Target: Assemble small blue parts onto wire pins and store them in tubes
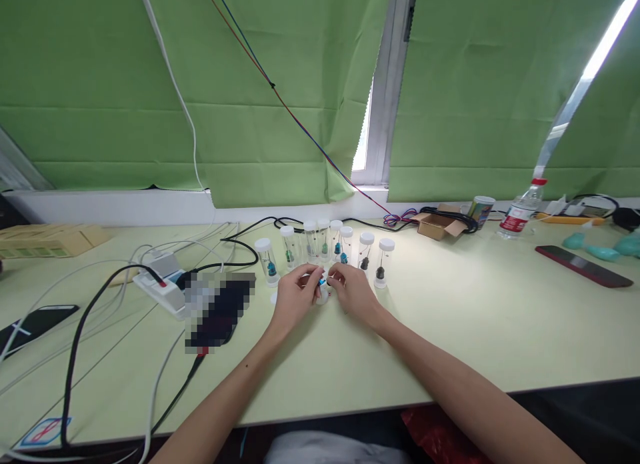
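My left hand [295, 294] and my right hand [356, 292] almost meet at mid-table, fingers closed in a pinch. At my left fingertips shows a small blue piece [322, 283], partly covered by the fingers. Just under it is a round whitish base [323, 297]. What my right fingertips pinch is too small to make out. Behind both hands stand several clear tubes with white caps, among them one with a blue figure [268, 263] and one with a dark figure [384, 264]. A white disc [273, 298] lies beside my left wrist.
Left of my hands are a blurred dark phone-like device [223, 311], a white power strip [160, 291] and tangled cables. Toward the right lie an open cardboard box [440, 223], a water bottle [521, 211] and a red-edged phone [584, 267]. Green blinds hang behind.
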Action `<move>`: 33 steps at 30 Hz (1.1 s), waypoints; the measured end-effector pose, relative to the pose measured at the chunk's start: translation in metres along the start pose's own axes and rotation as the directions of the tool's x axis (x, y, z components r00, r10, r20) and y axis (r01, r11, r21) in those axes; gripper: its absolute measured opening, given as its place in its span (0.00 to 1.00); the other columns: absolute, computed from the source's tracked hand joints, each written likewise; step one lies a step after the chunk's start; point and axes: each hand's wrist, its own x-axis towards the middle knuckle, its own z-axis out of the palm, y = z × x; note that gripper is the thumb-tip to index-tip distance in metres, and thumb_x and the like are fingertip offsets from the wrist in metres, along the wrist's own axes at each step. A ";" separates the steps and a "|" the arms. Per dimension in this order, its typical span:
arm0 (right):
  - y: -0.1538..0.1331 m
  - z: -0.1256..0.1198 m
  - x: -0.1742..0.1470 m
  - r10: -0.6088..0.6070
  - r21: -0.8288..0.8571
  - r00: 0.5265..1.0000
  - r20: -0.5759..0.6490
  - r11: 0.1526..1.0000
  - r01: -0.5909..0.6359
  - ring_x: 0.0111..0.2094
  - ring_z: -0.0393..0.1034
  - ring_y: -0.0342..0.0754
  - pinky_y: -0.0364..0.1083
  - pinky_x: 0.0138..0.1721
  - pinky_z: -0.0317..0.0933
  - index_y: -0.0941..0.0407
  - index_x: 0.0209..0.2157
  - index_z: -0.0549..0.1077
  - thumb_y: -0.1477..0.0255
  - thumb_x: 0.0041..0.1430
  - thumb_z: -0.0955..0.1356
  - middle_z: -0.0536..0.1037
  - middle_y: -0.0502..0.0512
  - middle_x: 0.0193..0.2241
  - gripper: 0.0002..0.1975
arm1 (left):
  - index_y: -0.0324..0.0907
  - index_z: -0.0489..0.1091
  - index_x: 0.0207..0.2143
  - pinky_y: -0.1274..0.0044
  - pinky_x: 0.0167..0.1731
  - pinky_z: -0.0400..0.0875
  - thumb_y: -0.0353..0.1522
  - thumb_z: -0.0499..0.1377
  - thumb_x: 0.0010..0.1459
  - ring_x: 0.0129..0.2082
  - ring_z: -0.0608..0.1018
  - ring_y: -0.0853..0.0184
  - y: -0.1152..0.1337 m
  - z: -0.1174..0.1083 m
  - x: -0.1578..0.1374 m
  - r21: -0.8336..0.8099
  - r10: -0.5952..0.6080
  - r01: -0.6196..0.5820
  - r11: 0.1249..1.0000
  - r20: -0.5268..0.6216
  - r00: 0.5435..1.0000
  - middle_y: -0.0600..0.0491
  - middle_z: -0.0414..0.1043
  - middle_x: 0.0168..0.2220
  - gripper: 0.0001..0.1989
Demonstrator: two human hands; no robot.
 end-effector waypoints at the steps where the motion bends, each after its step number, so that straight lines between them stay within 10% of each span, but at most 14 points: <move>1: -0.001 0.000 0.000 0.010 0.074 1.000 -0.011 0.997 -0.009 0.30 0.66 0.44 0.43 0.35 0.57 0.56 0.33 0.71 0.74 0.60 0.64 0.74 0.51 0.28 0.04 | 0.40 0.72 0.32 0.79 0.19 0.61 0.46 0.58 0.57 0.16 0.65 0.72 0.001 0.000 0.001 -0.011 0.000 0.000 1.000 0.002 1.000 0.58 0.64 0.16 0.17; 12: -0.003 0.005 0.006 0.239 0.728 0.965 0.104 0.643 -0.238 0.21 0.60 0.41 0.44 0.23 0.58 0.56 0.31 0.74 0.58 0.51 0.71 0.69 0.48 0.22 0.15 | 0.40 0.72 0.33 0.75 0.26 0.69 0.45 0.62 0.54 0.19 0.71 0.70 -0.005 -0.004 0.007 -0.161 -0.001 -0.004 0.987 -0.032 0.999 0.55 0.71 0.23 0.16; 33: -0.010 0.000 0.004 0.322 0.873 0.906 0.275 0.311 -0.376 0.23 0.61 0.39 0.43 0.25 0.56 0.57 0.30 0.72 0.59 0.41 0.77 0.71 0.48 0.24 0.20 | 0.38 0.73 0.32 0.74 0.29 0.73 0.45 0.66 0.49 0.23 0.75 0.68 0.000 -0.003 0.005 -0.244 -0.079 0.091 0.965 0.060 0.995 0.52 0.73 0.28 0.19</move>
